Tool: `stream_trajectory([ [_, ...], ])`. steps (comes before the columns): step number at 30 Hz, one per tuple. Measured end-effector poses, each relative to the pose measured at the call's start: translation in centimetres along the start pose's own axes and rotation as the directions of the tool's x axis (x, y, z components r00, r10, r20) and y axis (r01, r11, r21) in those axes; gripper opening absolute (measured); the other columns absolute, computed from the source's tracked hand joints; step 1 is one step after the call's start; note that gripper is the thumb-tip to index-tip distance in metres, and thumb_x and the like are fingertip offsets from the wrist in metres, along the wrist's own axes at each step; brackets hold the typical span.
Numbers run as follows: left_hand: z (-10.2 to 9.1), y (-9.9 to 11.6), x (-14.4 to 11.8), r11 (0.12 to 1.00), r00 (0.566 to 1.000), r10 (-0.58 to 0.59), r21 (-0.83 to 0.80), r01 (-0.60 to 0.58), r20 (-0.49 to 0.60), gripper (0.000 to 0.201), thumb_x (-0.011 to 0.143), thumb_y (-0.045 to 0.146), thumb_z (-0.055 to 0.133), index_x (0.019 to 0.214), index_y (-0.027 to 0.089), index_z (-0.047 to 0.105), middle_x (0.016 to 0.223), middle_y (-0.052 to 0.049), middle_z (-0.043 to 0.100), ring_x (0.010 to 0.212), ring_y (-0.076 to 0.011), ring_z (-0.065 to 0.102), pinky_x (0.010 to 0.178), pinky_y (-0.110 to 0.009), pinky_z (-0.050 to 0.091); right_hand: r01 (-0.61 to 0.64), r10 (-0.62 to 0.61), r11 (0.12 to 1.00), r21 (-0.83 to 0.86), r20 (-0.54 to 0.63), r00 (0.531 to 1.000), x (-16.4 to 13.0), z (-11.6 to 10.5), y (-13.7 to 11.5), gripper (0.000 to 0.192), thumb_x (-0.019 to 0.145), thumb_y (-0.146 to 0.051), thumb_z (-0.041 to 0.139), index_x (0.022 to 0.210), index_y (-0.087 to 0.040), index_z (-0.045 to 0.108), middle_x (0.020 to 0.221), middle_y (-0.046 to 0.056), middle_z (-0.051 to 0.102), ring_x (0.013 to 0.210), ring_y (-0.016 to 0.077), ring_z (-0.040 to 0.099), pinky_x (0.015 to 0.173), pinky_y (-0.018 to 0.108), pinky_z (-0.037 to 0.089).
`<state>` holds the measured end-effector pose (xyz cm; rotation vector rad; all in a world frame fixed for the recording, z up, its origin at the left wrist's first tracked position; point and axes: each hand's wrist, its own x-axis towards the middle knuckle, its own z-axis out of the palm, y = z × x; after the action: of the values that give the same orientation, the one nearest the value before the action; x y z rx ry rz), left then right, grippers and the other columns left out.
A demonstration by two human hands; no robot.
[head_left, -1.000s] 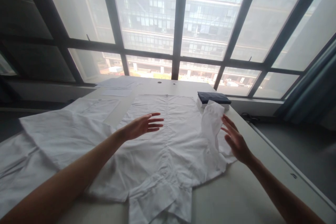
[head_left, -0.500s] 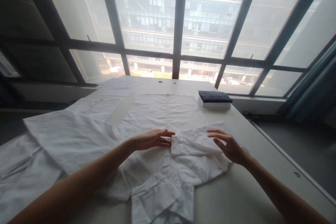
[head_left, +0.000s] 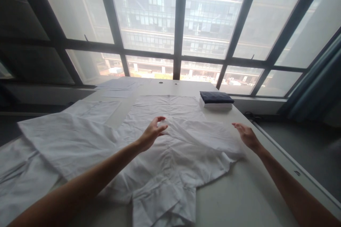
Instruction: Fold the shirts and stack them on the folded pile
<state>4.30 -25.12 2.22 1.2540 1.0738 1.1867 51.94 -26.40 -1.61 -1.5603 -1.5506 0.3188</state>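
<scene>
A white button shirt (head_left: 170, 156) lies spread on the pale table (head_left: 239, 198), collar toward me. Its right sleeve (head_left: 202, 133) is folded across the body. My left hand (head_left: 153, 133) pinches the sleeve's cuff end near the shirt's middle and lifts it slightly. My right hand (head_left: 246, 135) hovers at the shirt's right edge, fingers apart and holding nothing, close to the sleeve's fold.
A second white garment (head_left: 66, 138) is spread at the left and overlaps the table's edge. A folded stack with a dark blue piece on top (head_left: 216, 100) sits at the far right. Papers (head_left: 119, 87) lie at the back, below the large window.
The right sleeve, first held up by my right hand, has come down across the shirt. My left hand has pinched its end and pulled it up and left; my right hand has moved outward.
</scene>
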Motion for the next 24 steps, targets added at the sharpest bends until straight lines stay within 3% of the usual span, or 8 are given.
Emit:
stream_trajectory([
  [2,-0.6,-0.6,0.8,0.999,0.98,0.023,0.03,-0.018,-0.197,0.056,0.071,0.023,0.081,0.122,0.018,0.061,0.134,-0.012,0.057,0.104,-0.0237,0.064,0.075,-0.029,0.057,-0.011,0.01,1.0,0.027,0.048,0.999,-0.3,0.7,0.0,0.047,0.094,-0.054,0.048,0.109,-0.018,0.075,0.117,0.015,0.075,0.113,0.0307,0.069,0.106,0.051,0.049],
  [5,-1.6,-1.6,1.9,1.0,0.941,0.008,0.016,-0.003,-0.339,0.055,0.069,0.014,0.078,0.121,0.017,0.061,0.135,-0.015,0.055,0.1,-0.0216,0.065,0.07,-0.025,0.055,-0.027,0.021,0.998,0.06,0.101,0.995,-0.8,1.9,-0.3,0.049,0.095,-0.055,0.048,0.11,-0.018,0.075,0.119,0.015,0.075,0.113,0.0306,0.069,0.106,0.051,0.049],
  [12,-3.1,-2.0,3.6,0.974,0.9,0.032,-0.189,-0.125,-0.434,0.041,0.077,0.014,0.074,0.116,0.022,0.062,0.115,-0.006,0.061,0.088,-0.0125,0.065,0.073,-0.021,0.056,-0.026,0.002,0.984,0.176,0.137,0.991,-1.1,3.5,-1.3,0.05,0.093,-0.06,0.052,0.115,-0.019,0.073,0.123,0.014,0.074,0.116,0.0304,0.069,0.106,0.052,0.05],
  [18,-5.9,-2.0,5.5,0.969,0.795,0.053,-0.161,-0.186,-0.604,0.031,0.08,0.012,0.071,0.108,0.024,0.063,0.116,-0.004,0.061,0.088,-0.0102,0.064,0.071,-0.017,0.054,-0.006,-0.024,0.99,0.14,0.208,0.978,-1.4,3.7,-1.9,0.048,0.095,-0.057,0.05,0.112,-0.02,0.075,0.119,0.013,0.075,0.114,0.0295,0.069,0.107,0.051,0.049],
  [20,-6.8,-2.1,5.8,0.971,0.794,-0.017,-0.198,-0.131,-0.607,0.027,0.083,0.011,0.067,0.108,0.022,0.063,0.104,-0.003,0.062,0.077,-0.0089,0.063,0.068,-0.017,0.054,0.035,-0.049,0.997,0.063,0.233,0.971,-1.6,3.7,-1.9,0.045,0.096,-0.054,0.049,0.11,-0.02,0.075,0.119,0.013,0.075,0.114,0.0291,0.069,0.107,0.05,0.049],
  [24,-7.0,-2.4,5.6,0.971,0.835,-0.126,-0.239,-0.006,-0.536,0.021,0.087,0.012,0.064,0.107,0.018,0.065,0.087,-0.002,0.064,0.065,-0.0108,0.062,0.061,-0.02,0.055,0.117,-0.1,0.992,-0.053,0.253,0.962,-1.9,3.7,-2.1,0.041,0.096,-0.046,0.047,0.112,-0.02,0.075,0.121,0.013,0.074,0.116,0.0284,0.067,0.108,0.047,0.047],
])
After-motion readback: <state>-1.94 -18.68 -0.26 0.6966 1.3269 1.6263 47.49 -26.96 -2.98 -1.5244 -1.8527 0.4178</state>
